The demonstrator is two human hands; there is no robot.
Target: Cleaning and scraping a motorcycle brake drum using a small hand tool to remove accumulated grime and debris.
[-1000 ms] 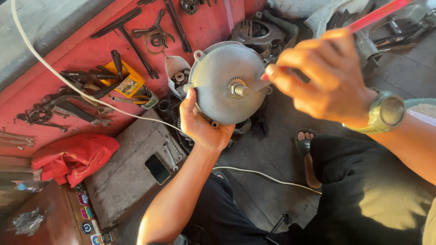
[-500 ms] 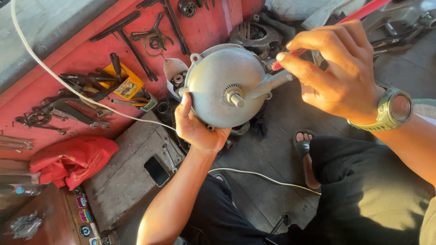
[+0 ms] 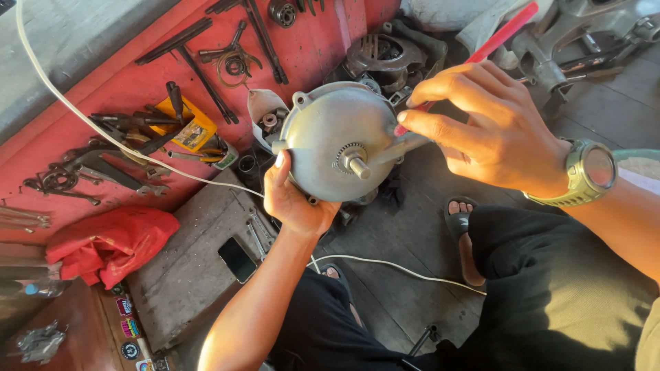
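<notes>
A: In the head view, what does the person hold?

B: A round grey motor housing [image 3: 337,141], domed, with a short shaft and a small toothed ring at its middle. The left hand [image 3: 297,199] cups it from below, thumb up against the housing's left rim, its grip clenched on the metal.

A: And the other hand?

B: The right hand [image 3: 485,130] sits to the right of the housing, its grip grasping a red-handled tool [image 3: 481,51]. The fingertips [image 3: 405,124] pinch the tool close to the housing's right edge, and its grey metal end lies across the dome toward the shaft. The red handle runs up and away to the upper right of the housing. A green wristwatch [image 3: 588,172] is on that wrist.

A: Where is the housing itself?

B: Held up in the air, above the grey floor and in front of the person's knees in black trousers.

A: What lies around it?

B: Left of the housing a red board [image 3: 103,89] carries wrenches, bars and a yellow box [image 3: 185,127]. A white cable [image 3: 89,120] crosses that board and passes behind the housing. Below and left of the housing lie a dark phone [image 3: 237,260] on a grey slab and a red cloth [image 3: 103,247]. Above the housing sits another dark motor part [image 3: 381,55].
</notes>
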